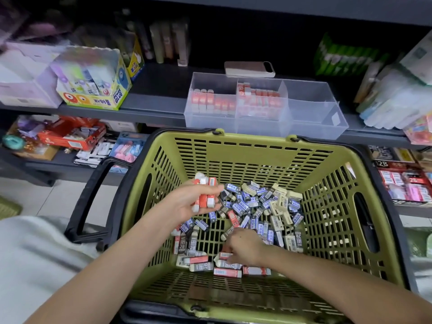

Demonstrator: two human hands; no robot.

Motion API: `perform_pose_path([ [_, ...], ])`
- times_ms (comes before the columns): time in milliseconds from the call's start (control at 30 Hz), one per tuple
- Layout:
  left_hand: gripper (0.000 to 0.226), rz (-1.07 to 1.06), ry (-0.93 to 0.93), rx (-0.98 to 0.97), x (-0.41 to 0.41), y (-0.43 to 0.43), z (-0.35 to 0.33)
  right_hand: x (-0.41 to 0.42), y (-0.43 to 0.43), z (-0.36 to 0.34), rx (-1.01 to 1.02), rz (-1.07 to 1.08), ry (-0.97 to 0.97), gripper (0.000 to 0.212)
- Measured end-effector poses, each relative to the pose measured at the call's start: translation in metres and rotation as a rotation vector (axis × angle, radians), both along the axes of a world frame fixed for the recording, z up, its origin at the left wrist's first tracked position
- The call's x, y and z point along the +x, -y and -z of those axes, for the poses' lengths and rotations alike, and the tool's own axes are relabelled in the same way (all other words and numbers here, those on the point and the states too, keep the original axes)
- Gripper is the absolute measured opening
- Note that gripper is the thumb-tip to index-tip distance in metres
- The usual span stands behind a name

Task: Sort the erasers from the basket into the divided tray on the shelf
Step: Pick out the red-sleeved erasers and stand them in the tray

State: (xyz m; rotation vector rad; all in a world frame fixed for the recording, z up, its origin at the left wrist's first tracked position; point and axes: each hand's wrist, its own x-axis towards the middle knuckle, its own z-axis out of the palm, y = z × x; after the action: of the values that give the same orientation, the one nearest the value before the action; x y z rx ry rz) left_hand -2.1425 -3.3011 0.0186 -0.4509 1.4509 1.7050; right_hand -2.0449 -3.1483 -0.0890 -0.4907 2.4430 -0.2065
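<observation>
Head view: I note the left hand (187, 204) gripping a bunch of red erasers (205, 199), their long sides pointing toward the shelf (152, 104), above the basket (233, 146). The tray (311, 118) sits ahead, past the basket's far rim, and the left hand is the nearer one. The right hand (245, 246) is curled among the loose erasers (264, 206); I can't tell if it holds one.

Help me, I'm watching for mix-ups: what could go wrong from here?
The left hand holds a full bunch of red erasers; adding another may spill some back into the basket. The right hand digs in a mixed pile, so its fingers could lift a blue or cream one by mistake.
</observation>
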Motion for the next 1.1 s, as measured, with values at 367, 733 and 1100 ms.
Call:
perform_pose_path([
  [367, 0.049, 0.119, 0.009, 0.016, 0.021, -0.006, -0.007, -0.044, -0.027, -0.093, -1.349, 1.051, 0.457, 0.027],
  [733, 0.027, -0.105, 0.01, 0.018, 0.003, 0.0, -0.013, -0.027, -0.029, -0.018, -0.01, 0.179, -0.215, 0.032],
  [1100, 0.045, -0.165, -0.241, 0.09, 0.002, 0.006, -0.029, -0.02, -0.024, -0.02, -0.277, 0.209, -0.047, 0.012],
])
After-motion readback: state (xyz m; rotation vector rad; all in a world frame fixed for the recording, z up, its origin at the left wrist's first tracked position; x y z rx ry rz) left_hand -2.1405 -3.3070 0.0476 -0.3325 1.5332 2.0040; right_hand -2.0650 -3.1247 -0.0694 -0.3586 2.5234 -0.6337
